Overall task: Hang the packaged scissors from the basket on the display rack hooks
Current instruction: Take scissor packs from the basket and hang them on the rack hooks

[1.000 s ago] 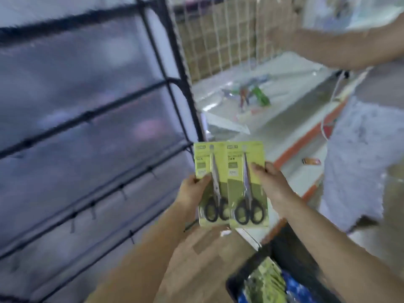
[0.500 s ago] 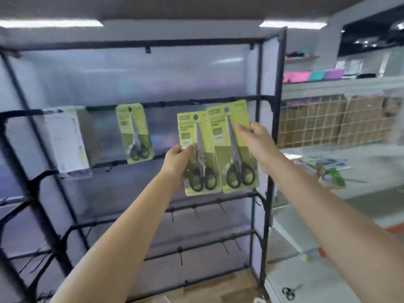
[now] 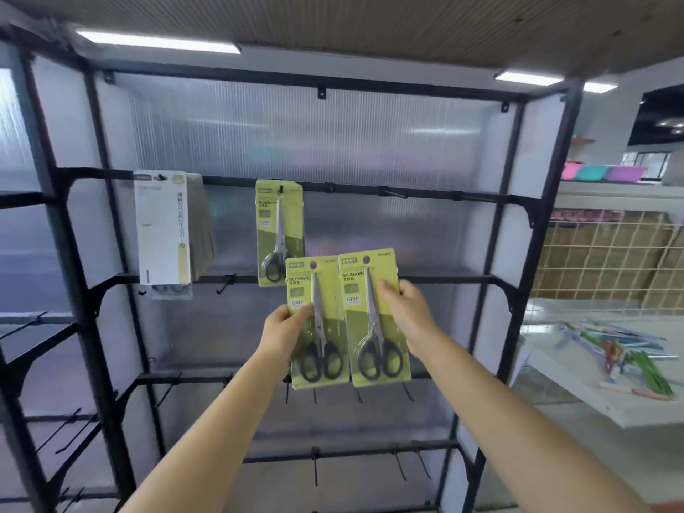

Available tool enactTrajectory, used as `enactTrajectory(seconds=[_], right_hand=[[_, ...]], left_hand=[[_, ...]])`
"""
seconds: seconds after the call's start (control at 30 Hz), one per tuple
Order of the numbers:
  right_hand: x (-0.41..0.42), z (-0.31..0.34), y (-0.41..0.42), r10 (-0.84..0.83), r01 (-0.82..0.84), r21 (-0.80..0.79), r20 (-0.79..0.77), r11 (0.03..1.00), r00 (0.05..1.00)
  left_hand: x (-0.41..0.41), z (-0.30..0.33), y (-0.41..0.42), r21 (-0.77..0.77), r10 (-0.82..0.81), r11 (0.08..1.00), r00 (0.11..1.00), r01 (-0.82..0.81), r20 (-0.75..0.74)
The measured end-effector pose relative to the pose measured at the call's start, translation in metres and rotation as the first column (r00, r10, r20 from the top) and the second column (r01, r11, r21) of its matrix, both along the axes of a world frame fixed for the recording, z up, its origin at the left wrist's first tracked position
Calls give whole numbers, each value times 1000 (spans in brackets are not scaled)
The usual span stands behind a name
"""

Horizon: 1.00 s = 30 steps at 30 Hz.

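While one green pack (image 3: 279, 231) hangs racked, left hand (image 3: 283, 329) and right hand (image 3: 407, 312) each pinch another.

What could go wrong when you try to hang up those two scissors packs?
1. Each hand, left hand and right hand, grips its own scissors pack, left pack and right pack, so neither is free to steady a small hang hole onto a bare hook; one could miss.
2. The packs overlap slightly and might snag.
3. They could bump the hung pack and set it swinging.
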State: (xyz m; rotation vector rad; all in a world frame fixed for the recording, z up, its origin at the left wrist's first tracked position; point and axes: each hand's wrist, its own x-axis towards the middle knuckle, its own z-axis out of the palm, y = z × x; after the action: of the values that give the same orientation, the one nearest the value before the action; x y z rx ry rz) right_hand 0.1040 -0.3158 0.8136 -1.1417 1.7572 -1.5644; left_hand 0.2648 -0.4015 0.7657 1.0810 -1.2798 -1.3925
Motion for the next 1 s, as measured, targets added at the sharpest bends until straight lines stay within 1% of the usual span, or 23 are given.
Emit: enactTrajectory(seconds=[0.07, 0.33, 0.5, 0.6, 0.8, 1.0], right_hand=[[4, 4, -19, 14, -14, -13, -19, 1000, 1000], [5, 46, -81, -29, 14, -104, -136, 994, 990], [0, 71, -108, -59, 26, -186, -175, 982, 983], [-2, 80, -122, -47, 4, -216, -191, 976, 980], [-8, 70, -143, -41, 15, -209, -123, 978, 992], [-13, 63, -163, -45, 19, -207, -124, 978, 991]], left_hand=[[4, 3, -12, -14, 15, 1000, 1000, -15, -10], [15, 41, -58, -139, 33, 990, 999, -36, -24], [18, 58, -79, -176, 57, 982, 996, -68, -69], [21, 62, -89, -190, 49, 980, 996, -61, -69], [23, 62, -101, -195, 54, 979, 996, -66, -65], [24, 57, -111, -181, 42, 982, 997, -52, -60]])
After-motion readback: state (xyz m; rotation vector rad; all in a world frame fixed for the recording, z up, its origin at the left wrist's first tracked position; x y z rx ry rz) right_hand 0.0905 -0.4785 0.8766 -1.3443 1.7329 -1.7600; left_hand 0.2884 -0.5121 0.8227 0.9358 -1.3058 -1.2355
